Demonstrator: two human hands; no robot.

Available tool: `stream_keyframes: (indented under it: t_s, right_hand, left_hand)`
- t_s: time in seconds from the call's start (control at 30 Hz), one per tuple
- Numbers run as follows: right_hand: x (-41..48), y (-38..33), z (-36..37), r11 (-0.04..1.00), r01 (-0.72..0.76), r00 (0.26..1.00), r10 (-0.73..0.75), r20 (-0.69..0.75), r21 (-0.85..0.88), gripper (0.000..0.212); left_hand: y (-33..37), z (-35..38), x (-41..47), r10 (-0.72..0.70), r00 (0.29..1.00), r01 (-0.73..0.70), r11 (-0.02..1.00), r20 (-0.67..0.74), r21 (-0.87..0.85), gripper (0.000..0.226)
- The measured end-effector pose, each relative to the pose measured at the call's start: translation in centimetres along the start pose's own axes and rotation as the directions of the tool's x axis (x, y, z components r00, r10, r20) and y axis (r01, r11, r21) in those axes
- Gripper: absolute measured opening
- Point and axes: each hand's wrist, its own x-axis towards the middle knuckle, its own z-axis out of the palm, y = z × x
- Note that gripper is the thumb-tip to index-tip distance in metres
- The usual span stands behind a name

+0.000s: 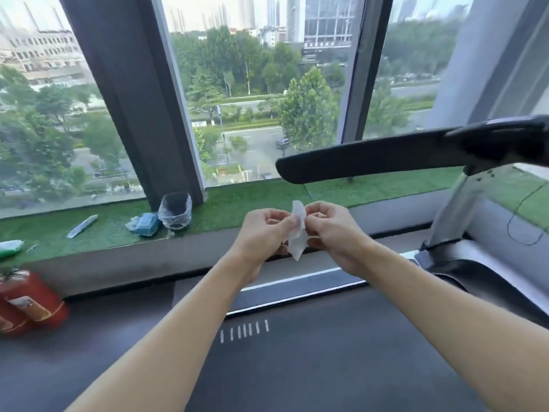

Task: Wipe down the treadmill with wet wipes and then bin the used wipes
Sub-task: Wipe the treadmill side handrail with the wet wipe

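Both hands are raised together over the front edge of the treadmill [326,352], and a white wet wipe [298,233] hangs upright between them. The left hand [261,230] pinches the wipe's left edge with curled fingertips, and the right hand [332,230] pinches its right edge the same way, so both are closed on the one sheet. The wipe's top rises a little above the knuckles and its lower corner hangs below the fingers, touching nothing else. The black handrail [371,162] reaches across from the right, above the hands and apart from them. Beyond, on the green turf ledge [237,203] under the window, a small bin [175,209] lined with clear plastic stands just beside a crumpled blue pack [144,224], perhaps the wipes packet, though it is too blurred to say. Two red fire extinguishers [29,301] lie at lower left; their labels carry print that cannot be read. A row of short white dashes [243,330] is marked on the dark belt.
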Motion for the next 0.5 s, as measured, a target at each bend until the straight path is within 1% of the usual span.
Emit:
stream_keyframes:
  t_s: [0.07,0.1,0.2,0.27,0.33,0.43,0.47,0.5]
  right_hand:
    - [2.3,-0.7,-0.1,0.999,-0.003,0.995,0.008,-0.095,0.050,0.018]
    - [3.4,-1.4,-0.3,0.997,-0.015,0.989,0.027,-0.148,0.081,0.016]
    - [5.2,-4.1,-1.7,0.983,-0.084,0.946,0.129,-0.297,0.161,0.012]
    - [5.3,-6.2,-3.5,0.984,-0.088,0.910,0.143,-0.388,0.156,0.014]
    - [4.7,-8.6,-5.7,0.989,-0.070,0.857,0.126,-0.499,0.130,0.017]
    - [3.5,-11.1,-9.3,0.991,-0.067,0.758,0.127,-0.640,0.117,0.018]
    - [2.6,-12.0,-11.7,0.992,-0.059,0.700,0.124,-0.703,0.115,0.017]
    - [2.2,-12.3,-12.3,0.992,-0.058,0.687,0.122,-0.717,0.113,0.017]
  left_hand:
    - [0.8,-0.2,3.6,0.024,0.997,-0.026,0.999,0.068,0.026,0.012]
    - [1.6,-0.3,5.4,0.009,0.994,-0.011,1.000,0.110,0.016,0.011]
    - [5.0,0.5,9.2,-0.092,0.959,0.096,0.995,0.270,-0.001,0.019]
    - [8.3,2.3,10.9,-0.126,0.901,0.128,0.991,0.416,0.022,0.033]
    - [11.3,5.1,12.2,-0.108,0.850,0.076,0.994,0.515,0.083,0.038]
    - [15.1,9.8,12.5,-0.070,0.750,-0.020,0.992,0.658,0.128,0.046]
    - [16.3,12.8,12.6,-0.067,0.701,-0.051,0.988,0.710,0.143,0.047]
    - [16.7,13.8,12.5,-0.050,0.703,-0.079,0.986,0.710,0.147,0.046]
